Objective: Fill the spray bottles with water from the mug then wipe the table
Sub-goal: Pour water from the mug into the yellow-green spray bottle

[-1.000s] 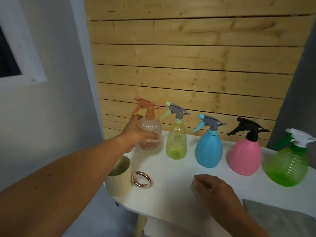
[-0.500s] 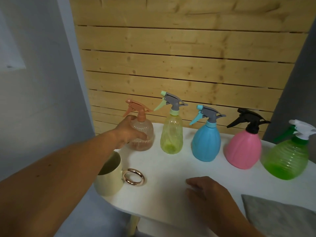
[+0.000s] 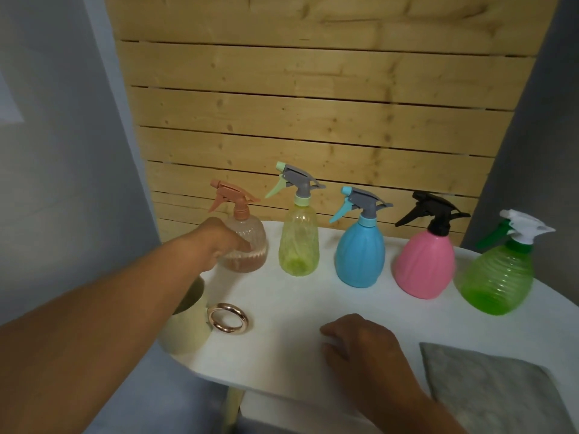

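Five spray bottles stand in a row along the back edge of the white worktop [image 3: 313,308], each apart from its neighbour, trigger heads all turned the same way, which leaves every neck free to be unscrewed in turn. The peach bottle [image 3: 247,245] is at the left end, then the yellow bottle [image 3: 299,242], the blue bottle [image 3: 360,252], the pink bottle [image 3: 423,264] and the green bottle [image 3: 498,277] toward the right edge. The cream mug [image 3: 188,330] sits at the front-left corner, just in front of the peach bottle and close to its pourer, with its copper ring handle [image 3: 227,317] pointing inward. A folded grey cloth [image 3: 488,386] waits at the front-right corner, presumably kept for the wiping step.

The left hand [image 3: 216,242] reaches across above the mug with the arm stretched out, fingers curled around the peach bottle's belly, gripping it. The bottle stands upright, and it seems to rest on the worktop, though the hand hides part of its base. The right hand [image 3: 360,343] lies near the front edge, knuckles up, fingers loosely bent, holding nothing.
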